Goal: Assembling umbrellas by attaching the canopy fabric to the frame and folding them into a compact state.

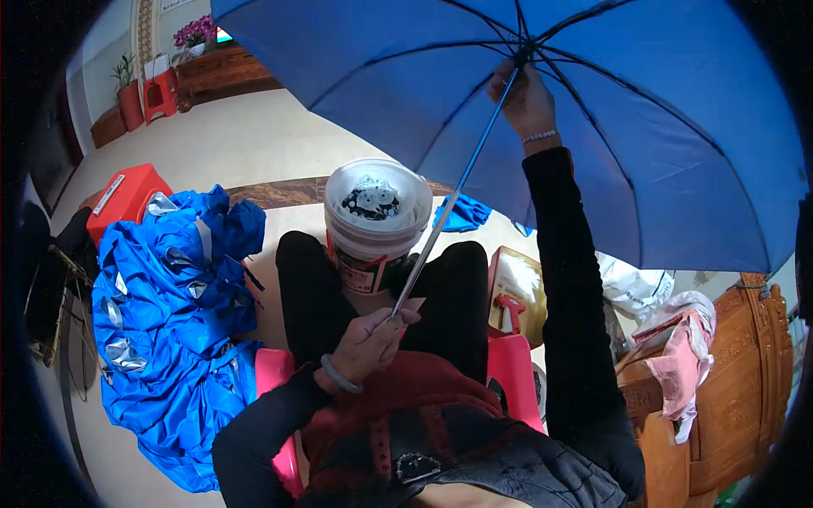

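Holding the spread blue fabric umbrella (677, 144) at upper right of the frame, in right hand (529, 103) at its black rib hub (523, 52) and in left hand (368, 343) at the silver metal shaft's (449, 207) lower end, could get pinched through a sudden hub slip.

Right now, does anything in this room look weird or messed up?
Yes, the blue umbrella is spread open indoors, which is unusual. To the left, blue fabric lies in a crumpled heap, so it looks messy. I see nothing spilled.
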Demonstrator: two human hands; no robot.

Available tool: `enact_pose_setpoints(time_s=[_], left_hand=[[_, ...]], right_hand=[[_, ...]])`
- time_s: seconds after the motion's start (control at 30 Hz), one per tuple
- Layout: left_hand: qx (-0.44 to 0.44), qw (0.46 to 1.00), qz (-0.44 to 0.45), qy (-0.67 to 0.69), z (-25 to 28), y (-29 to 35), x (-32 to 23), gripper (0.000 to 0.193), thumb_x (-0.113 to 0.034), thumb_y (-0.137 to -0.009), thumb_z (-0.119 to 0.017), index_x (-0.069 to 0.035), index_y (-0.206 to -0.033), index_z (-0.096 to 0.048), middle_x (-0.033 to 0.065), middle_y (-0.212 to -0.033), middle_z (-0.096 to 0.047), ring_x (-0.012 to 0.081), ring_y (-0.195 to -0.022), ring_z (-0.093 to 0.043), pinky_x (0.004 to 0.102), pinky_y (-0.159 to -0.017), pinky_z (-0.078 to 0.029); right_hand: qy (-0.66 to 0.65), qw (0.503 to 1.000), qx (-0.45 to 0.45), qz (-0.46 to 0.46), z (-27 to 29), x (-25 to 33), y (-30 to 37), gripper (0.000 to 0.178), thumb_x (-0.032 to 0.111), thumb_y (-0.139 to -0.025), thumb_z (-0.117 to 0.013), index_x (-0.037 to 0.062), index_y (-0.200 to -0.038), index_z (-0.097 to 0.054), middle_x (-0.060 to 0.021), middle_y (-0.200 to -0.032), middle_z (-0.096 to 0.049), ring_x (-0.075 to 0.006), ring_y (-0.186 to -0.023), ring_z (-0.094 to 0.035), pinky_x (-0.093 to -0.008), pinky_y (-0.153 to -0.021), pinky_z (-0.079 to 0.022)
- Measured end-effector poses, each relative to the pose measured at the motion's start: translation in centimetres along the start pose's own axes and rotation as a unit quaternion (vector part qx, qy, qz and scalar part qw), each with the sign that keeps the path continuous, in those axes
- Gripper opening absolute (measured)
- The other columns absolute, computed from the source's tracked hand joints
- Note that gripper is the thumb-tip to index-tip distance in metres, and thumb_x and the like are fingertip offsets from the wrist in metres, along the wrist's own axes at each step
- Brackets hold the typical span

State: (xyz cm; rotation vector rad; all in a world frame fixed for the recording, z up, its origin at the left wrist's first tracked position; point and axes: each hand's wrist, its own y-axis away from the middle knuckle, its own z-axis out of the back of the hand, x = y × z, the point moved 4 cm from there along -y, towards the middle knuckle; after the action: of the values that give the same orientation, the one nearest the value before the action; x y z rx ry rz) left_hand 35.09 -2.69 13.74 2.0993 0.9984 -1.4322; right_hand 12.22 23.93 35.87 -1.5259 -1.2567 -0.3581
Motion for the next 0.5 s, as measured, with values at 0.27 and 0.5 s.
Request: enact_pose_setpoints(time_s=[0.27,0.5], left_hand=[[-0.034,0.998,0.014,-0.051,0.9,0.3,1.4,0.032,-0.025,-0.094,-0.042,0.000,-0.112,-0.050,-0.0057,-0.058,-0.038,0.0017,-0.048,-0.036,0.0170,-0.043,-0.028],[-0.022,0.998,-0.010,-0.055,0.6,0.4,1.7,0.032,-0.025,-0.094,-0.041,-0.001,-0.115,-0.048,-0.0055,-0.057,-0.036,0.0011,-0.047,-0.035,0.0169,-0.042,-0.028]], right_hand=[[-0.023,1.000,-0.021,0.001,0.5,-1.7,0.5,0.035,0.031,-0.094,-0.036,0.0039,-0.093,-0.058,-0.0077,-0.087,-0.063,-0.0197,-0.070,-0.057,-0.0347,-0.066,-0.048],[-0.045,0.999,0.008,0.022,0.4,-1.5,0.4,0.033,0.031,-0.093,-0.038,0.0042,-0.095,-0.056,-0.0077,-0.092,-0.062,-0.0183,-0.072,-0.057,-0.0341,-0.065,-0.048]])
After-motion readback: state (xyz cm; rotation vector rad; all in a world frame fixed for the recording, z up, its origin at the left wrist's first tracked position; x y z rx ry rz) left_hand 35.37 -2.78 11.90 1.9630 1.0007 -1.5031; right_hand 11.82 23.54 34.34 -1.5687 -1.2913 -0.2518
